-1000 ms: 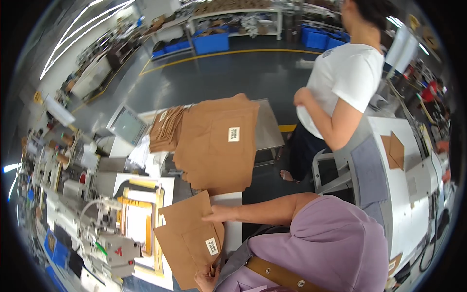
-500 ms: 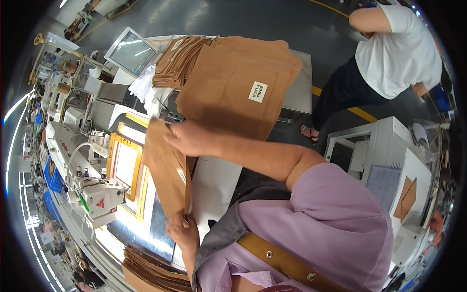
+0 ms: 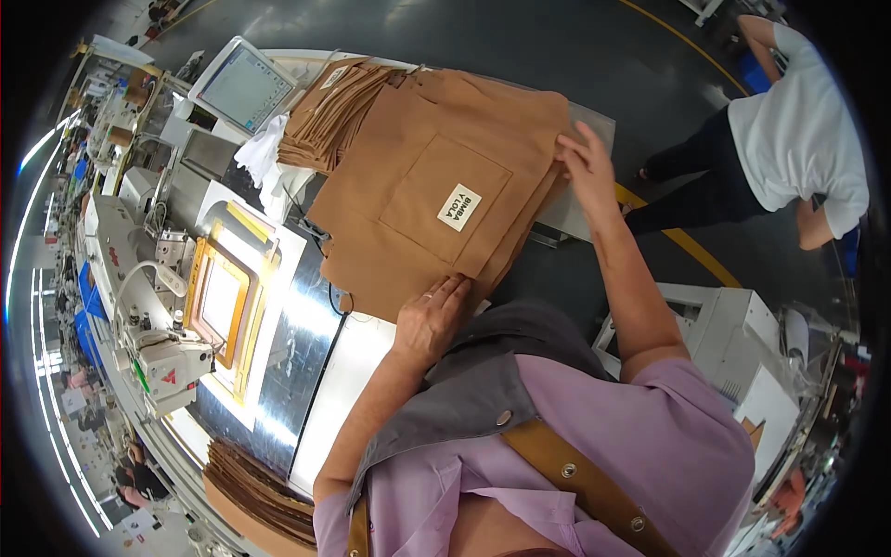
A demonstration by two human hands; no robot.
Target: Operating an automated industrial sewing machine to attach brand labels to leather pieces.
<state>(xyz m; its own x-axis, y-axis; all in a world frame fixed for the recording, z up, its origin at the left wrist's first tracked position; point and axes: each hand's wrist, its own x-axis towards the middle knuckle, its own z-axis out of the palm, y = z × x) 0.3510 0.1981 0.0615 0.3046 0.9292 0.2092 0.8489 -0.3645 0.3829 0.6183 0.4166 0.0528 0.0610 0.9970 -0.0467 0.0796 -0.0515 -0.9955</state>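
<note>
Since half a second ago, the flat tan fabric panel with a sewn pocket and white label [image 3: 436,200] has gone from upright between the hands to lying atop the stack at twelve o'clock on the tabletop [image 3: 343,371]. Left hand [image 3: 432,320] presses its near edge, right hand [image 3: 587,165] its far edge, both open-fingered, squaring it with the pile.

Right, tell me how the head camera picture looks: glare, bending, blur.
Head view: strong fisheye, so the table edge and the yellow floor line bow toward the black rim; white glare runs down the shiny metal plate beside the sewing machine; the brown fabric panel under the left hand and right hand is evenly lit and sharp; the far-left edge is smeared and overexposed.
</note>
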